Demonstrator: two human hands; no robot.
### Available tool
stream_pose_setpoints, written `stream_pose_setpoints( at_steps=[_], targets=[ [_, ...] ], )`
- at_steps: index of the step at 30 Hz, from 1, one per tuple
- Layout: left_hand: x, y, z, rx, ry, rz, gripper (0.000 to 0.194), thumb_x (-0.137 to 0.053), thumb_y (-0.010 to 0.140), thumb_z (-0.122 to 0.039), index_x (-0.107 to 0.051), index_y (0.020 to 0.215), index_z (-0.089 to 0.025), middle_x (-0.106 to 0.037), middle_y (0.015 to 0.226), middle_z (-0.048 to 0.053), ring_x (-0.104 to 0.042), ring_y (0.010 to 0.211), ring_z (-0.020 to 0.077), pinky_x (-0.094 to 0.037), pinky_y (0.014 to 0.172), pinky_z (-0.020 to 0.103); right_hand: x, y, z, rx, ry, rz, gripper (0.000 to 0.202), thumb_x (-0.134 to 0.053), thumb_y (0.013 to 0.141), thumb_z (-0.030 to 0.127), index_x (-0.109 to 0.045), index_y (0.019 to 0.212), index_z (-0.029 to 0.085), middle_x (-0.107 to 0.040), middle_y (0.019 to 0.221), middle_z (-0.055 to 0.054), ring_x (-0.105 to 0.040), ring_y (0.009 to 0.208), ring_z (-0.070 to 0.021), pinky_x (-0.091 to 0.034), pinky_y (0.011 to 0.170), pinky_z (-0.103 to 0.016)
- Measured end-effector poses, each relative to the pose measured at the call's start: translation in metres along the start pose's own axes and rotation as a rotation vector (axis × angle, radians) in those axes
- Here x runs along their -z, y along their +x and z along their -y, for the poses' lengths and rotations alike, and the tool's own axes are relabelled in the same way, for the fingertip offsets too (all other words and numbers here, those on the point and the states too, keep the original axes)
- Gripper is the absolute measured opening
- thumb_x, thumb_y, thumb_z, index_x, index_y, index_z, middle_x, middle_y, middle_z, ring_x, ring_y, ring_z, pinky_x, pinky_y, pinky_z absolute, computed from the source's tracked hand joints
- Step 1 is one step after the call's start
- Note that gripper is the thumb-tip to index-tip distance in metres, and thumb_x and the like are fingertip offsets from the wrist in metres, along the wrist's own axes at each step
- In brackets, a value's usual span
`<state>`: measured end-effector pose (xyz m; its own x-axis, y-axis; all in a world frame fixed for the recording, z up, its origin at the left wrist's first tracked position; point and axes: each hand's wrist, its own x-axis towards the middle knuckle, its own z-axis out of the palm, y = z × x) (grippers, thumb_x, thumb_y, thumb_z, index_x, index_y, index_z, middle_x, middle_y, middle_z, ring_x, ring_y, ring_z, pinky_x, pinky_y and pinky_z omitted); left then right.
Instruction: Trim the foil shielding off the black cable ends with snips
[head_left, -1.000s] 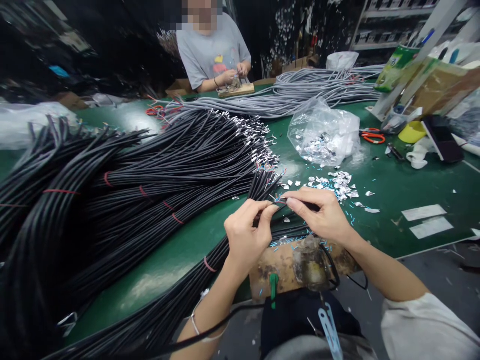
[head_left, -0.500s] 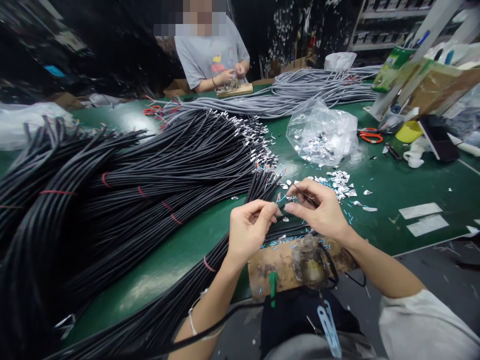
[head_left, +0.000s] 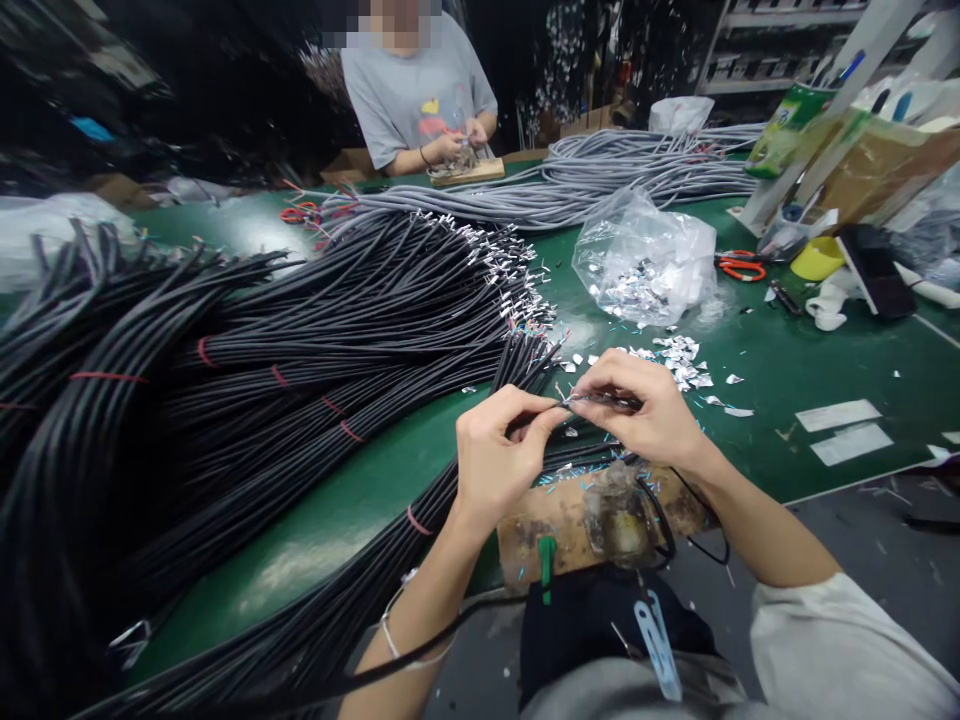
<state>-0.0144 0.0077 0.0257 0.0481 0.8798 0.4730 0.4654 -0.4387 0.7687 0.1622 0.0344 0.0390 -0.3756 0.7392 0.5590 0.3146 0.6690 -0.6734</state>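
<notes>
Pinched in my left hand (head_left: 499, 450) is the end of a black cable (head_left: 559, 404), with short thin wires fanning out of its tip. My right hand (head_left: 637, 405) meets it there, fingertips closed at the wires. A slim dark tool (head_left: 619, 401), looking like tweezers, lies in the right hand, partly hidden by the fingers. Under both hands lie more black cables (head_left: 420, 515), tied with a pink band. Nearest to me is a wooden board (head_left: 525, 540) carrying a small grimy metal pot (head_left: 626, 525).
Large bundles of black cables (head_left: 360, 330) with stripped, silvery ends cover the left. Grey cables (head_left: 600, 170) lie behind. A clear bag of scraps (head_left: 645, 260), orange-handled scissors (head_left: 741, 265) and a phone (head_left: 874, 270) are on the right. A co-worker (head_left: 420, 110) sits opposite.
My hands have come together, the right fingertips now at the cable's end beside the left. The tool in the right hand has tilted flatter. Thin wires now show between the fingertips.
</notes>
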Motion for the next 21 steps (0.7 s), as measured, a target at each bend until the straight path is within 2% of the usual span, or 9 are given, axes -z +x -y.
stream_pose_setpoints(
  at_steps=[2, 4, 8, 10, 13, 15, 19, 20, 21],
  targets=[
    [0.000, 0.000, -0.002, -0.039, 0.040, -0.011, 0.010, -0.065, 0.079, -0.023, -0.068, 0.072, -0.017, -0.063, 0.064, -0.001, -0.051, 0.053, 0.0079, -0.039, 0.050, 0.021, -0.001, 0.001, -0.001, -0.048, 0.039, 0.010, 0.004, -0.065, 0.080, 0.019, -0.063, 0.078, 0.015, -0.059, 0.075, -0.001, -0.052, 0.067, -0.0098, -0.039, 0.059, -0.024],
    [0.000, 0.000, -0.002, -0.069, 0.061, -0.005, 0.009, -0.065, 0.080, -0.021, -0.068, 0.073, -0.016, -0.063, 0.065, -0.001, -0.050, 0.053, 0.0075, -0.039, 0.052, 0.020, -0.005, 0.001, -0.003, -0.181, 0.175, 0.020, 0.009, -0.065, 0.079, 0.022, -0.061, 0.074, 0.015, -0.055, 0.069, 0.001, -0.048, 0.062, -0.0089, -0.036, 0.055, -0.024],
    [-0.001, 0.002, 0.004, -0.040, -0.007, 0.036, 0.007, -0.063, 0.081, -0.021, -0.068, 0.079, -0.017, -0.064, 0.074, 0.002, -0.055, 0.064, 0.0101, -0.043, 0.060, 0.022, -0.016, 0.000, -0.008, -0.517, 0.667, 0.127, 0.024, -0.066, 0.076, 0.038, -0.053, 0.074, 0.017, -0.035, 0.053, 0.009, -0.026, 0.042, -0.0052, -0.022, 0.040, -0.022],
    [-0.003, 0.004, 0.008, 0.028, -0.106, 0.061, 0.008, -0.063, 0.080, -0.023, -0.068, 0.079, -0.017, -0.063, 0.075, 0.002, -0.056, 0.066, 0.0111, -0.043, 0.060, 0.022, -0.019, -0.001, -0.008, -0.497, 0.737, 0.152, 0.022, -0.064, 0.076, 0.037, -0.051, 0.075, 0.018, -0.032, 0.053, 0.009, -0.024, 0.042, -0.0055, -0.021, 0.040, -0.022],
    [-0.006, 0.005, 0.010, 0.147, -0.209, 0.095, 0.014, -0.062, 0.080, -0.027, -0.067, 0.073, -0.015, -0.061, 0.070, 0.002, -0.055, 0.064, 0.0107, -0.042, 0.058, 0.021, -0.021, -0.001, -0.005, -0.255, 0.396, 0.020, 0.008, -0.058, 0.078, 0.019, -0.052, 0.072, 0.018, -0.045, 0.063, 0.004, -0.040, 0.056, -0.0087, -0.032, 0.051, -0.024],
    [-0.007, 0.005, 0.007, 0.215, -0.238, 0.138, 0.024, -0.058, 0.083, -0.030, -0.065, 0.067, -0.015, -0.060, 0.064, 0.001, -0.053, 0.059, 0.0100, -0.040, 0.056, 0.021, -0.020, -0.002, -0.004, -0.134, 0.132, -0.101, 0.011, -0.054, 0.077, 0.009, -0.053, 0.071, 0.018, -0.050, 0.071, 0.001, -0.045, 0.065, -0.0104, -0.036, 0.059, -0.026],
    [-0.005, 0.004, 0.003, 0.313, -0.328, 0.237, 0.040, -0.053, 0.085, -0.042, -0.060, 0.058, -0.014, -0.053, 0.053, 0.000, -0.046, 0.049, 0.0081, -0.035, 0.049, 0.021, -0.015, 0.000, -0.013, -0.146, 0.010, -0.215, 0.013, -0.055, 0.079, 0.008, -0.052, 0.072, 0.019, -0.049, 0.071, 0.002, -0.045, 0.065, -0.0109, -0.036, 0.060, -0.026],
    [-0.004, 0.003, 0.002, 0.324, -0.349, 0.246, 0.043, -0.052, 0.086, -0.044, -0.059, 0.056, -0.014, -0.051, 0.051, 0.000, -0.044, 0.048, 0.0077, -0.034, 0.048, 0.021, -0.013, 0.001, -0.017, -0.175, 0.000, -0.275, 0.012, -0.055, 0.080, 0.010, -0.052, 0.073, 0.019, -0.049, 0.070, 0.002, -0.045, 0.065, -0.0111, -0.035, 0.059, -0.026],
    [-0.003, 0.003, 0.002, 0.329, -0.363, 0.243, 0.044, -0.052, 0.086, -0.045, -0.059, 0.056, -0.014, -0.050, 0.050, 0.000, -0.043, 0.047, 0.0074, -0.033, 0.047, 0.021, -0.009, 0.002, -0.020, -0.205, -0.009, -0.396, 0.012, -0.054, 0.082, 0.012, -0.052, 0.073, 0.020, -0.048, 0.069, 0.002, -0.044, 0.062, -0.0109, -0.035, 0.057, -0.026]
  ],
)
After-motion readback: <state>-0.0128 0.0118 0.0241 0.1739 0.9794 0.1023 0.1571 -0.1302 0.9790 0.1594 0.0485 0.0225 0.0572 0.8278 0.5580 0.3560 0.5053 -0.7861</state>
